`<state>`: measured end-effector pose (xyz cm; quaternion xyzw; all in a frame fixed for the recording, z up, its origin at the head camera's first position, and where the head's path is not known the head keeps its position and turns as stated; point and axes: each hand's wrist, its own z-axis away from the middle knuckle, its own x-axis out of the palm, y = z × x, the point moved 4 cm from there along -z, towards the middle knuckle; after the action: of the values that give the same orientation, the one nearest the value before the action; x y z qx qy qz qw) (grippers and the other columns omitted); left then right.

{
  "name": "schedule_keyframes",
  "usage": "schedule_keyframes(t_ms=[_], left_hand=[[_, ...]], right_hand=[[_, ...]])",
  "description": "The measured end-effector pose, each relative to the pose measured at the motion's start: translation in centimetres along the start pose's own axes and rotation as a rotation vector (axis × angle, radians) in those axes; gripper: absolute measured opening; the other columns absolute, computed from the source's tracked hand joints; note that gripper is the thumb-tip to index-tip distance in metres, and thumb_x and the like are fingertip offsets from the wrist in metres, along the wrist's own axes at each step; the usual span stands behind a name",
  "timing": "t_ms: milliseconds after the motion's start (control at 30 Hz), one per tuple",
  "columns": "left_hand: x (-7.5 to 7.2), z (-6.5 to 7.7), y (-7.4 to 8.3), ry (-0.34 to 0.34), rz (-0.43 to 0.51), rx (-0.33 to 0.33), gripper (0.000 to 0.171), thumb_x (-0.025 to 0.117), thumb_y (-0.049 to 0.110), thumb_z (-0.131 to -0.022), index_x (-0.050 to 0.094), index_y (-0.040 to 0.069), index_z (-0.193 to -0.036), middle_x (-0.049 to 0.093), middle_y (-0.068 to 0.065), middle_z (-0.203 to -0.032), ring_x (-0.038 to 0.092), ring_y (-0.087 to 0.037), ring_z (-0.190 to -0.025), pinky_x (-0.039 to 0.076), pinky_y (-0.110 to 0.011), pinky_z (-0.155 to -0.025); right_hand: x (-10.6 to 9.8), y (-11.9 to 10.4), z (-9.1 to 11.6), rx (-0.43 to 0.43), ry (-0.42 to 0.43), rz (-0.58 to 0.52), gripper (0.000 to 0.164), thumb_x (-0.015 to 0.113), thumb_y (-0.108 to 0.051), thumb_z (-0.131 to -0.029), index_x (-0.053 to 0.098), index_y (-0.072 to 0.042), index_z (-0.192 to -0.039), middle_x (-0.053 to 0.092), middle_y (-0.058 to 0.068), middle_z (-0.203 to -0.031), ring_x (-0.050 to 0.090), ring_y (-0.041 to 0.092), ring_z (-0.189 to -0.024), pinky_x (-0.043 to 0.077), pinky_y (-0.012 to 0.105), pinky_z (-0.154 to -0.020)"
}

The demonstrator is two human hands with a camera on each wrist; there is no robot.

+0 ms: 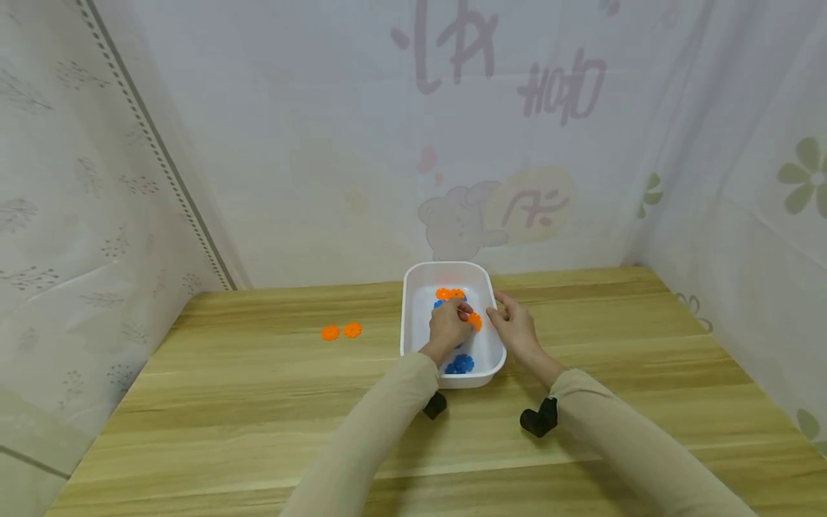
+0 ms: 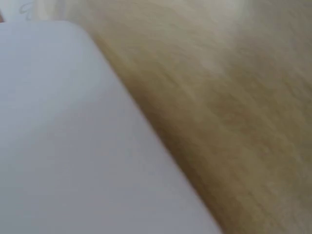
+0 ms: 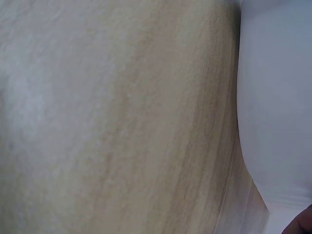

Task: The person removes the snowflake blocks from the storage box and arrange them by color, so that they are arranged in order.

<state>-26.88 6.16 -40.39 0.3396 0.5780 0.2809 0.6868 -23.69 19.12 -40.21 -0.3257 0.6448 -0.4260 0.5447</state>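
Left hand [image 1: 450, 327] pinches one orange flower-shaped piece [image 1: 475, 322] in a white tray [image 1: 468, 382] at lower centre, right hand [image 1: 519, 330] grips the tray's right rim, two orange discs [image 1: 330, 332] lie left of centre.

The tray [image 1: 474, 381] sits before me toward the far side of the table [image 1: 258, 416], the curtain [image 1: 323, 179] behind it. Left of the tray, two discs [image 1: 330, 332] lie side by side on the table. Inside, some discs [image 1: 443, 294] lie at the far end, more discs [image 1: 464, 363] at the near end. My left hand [image 1: 450, 329] is over its middle, a disc [image 1: 475, 322] at my fingertips, my right hand [image 1: 518, 332] at its right rim
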Motion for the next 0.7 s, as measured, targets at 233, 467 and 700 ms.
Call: schedule_keyframes(t_ms=[233, 467, 700], left_hand=[[-0.9, 0.5, 0.5, 0.005, 0.198, -0.029, 0.023, 0.072, 0.005, -0.08, 0.066, 0.009, -0.102, 0.064, -0.006, -0.093, 0.059, -0.013, -0.075, 0.053, -0.019, -0.065], [-2.4, 1.3, 1.1, 0.011, 0.389, -0.013, 0.028, 0.07, 0.0, -0.08, 0.066, 0.008, -0.107, 0.062, -0.006, -0.092, 0.06, -0.013, -0.071, 0.054, -0.02, -0.063], [-4.6, 1.9, 1.2, 0.023, 0.508, 0.017, 0.028, 0.07, 0.002, -0.082, 0.066, 0.007, -0.109, 0.059, -0.006, -0.091, 0.058, -0.012, -0.071, 0.055, -0.022, -0.067]], right_hand=[[0.0, 0.1, 0.2, 0.015, -0.004, -0.007, 0.046, 0.053, -0.012, -0.095, 0.043, -0.002, -0.139, 0.06, 0.026, -0.089, 0.057, 0.03, -0.076, 0.046, 0.02, -0.056], [0.0, 0.3, 0.2, 0.028, -0.011, 0.001, 0.047, 0.053, -0.015, -0.096, 0.042, -0.004, -0.14, 0.061, 0.025, -0.092, 0.058, 0.03, -0.078, 0.051, 0.026, -0.061], [0.0, 0.2, 0.3, 0.026, -0.023, 0.002, 0.047, 0.05, -0.017, -0.098, 0.04, -0.004, -0.142, 0.06, 0.026, -0.094, 0.06, 0.032, -0.081, 0.055, 0.033, -0.067]])
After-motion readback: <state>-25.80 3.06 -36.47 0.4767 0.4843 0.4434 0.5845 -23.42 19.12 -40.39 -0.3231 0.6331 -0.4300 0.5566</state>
